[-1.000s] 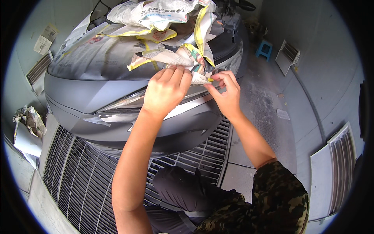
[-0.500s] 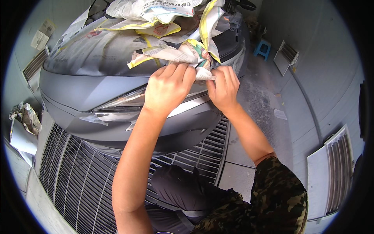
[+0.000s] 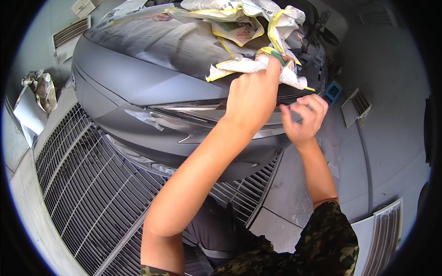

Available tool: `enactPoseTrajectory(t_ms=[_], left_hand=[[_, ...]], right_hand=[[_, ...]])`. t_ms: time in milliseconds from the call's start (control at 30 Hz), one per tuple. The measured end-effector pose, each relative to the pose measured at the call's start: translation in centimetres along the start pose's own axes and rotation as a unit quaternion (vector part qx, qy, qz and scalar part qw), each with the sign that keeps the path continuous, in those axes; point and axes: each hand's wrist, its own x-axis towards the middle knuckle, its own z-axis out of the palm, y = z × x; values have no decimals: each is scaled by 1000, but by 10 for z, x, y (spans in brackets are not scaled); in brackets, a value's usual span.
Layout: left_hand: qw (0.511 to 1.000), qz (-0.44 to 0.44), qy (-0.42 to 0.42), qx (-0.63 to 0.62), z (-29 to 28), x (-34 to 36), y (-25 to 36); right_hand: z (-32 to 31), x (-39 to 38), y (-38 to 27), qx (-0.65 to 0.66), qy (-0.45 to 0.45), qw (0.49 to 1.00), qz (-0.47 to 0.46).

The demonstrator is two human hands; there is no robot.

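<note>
My left hand [image 3: 252, 95] is closed on crumpled masking newspaper [image 3: 244, 67] edged with yellow tape, at the front corner of a grey car. Part of the paper is hidden behind that hand. My right hand [image 3: 305, 118] hangs just below and to the right, its fingers loosely bent and apart from the thumb, nothing between them. Below the paper, the car's headlight [image 3: 191, 109] is partly uncovered and my left wrist hides some of it. Dark, matt grey covers the bumper [image 3: 152, 146]. More newspaper [image 3: 161, 43] lies over the hood.
A metal floor grating [image 3: 87, 184] runs under the car's front. Crumpled paper [image 3: 46, 92] leans by the left wall. To the right are a blue stool [image 3: 332, 92] and wall vents, one vent [image 3: 357, 106] beyond my right hand and another vent [image 3: 384, 234] nearer.
My right hand has let go of the paper and dropped slightly, its fingers opening. My left hand still grips the newspaper. The view has shifted, so the car sits further right.
</note>
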Motion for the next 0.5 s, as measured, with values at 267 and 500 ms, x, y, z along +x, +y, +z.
enactPoseTrajectory(t_ms=[267, 500], left_hand=[[915, -82, -212, -334, -65, 59, -47], [982, -108, -84, -128, -144, 32, -53]], right_hand=[[30, 62, 19, 77, -186, 974, -103], [60, 90, 29, 92, -282, 938, -181]])
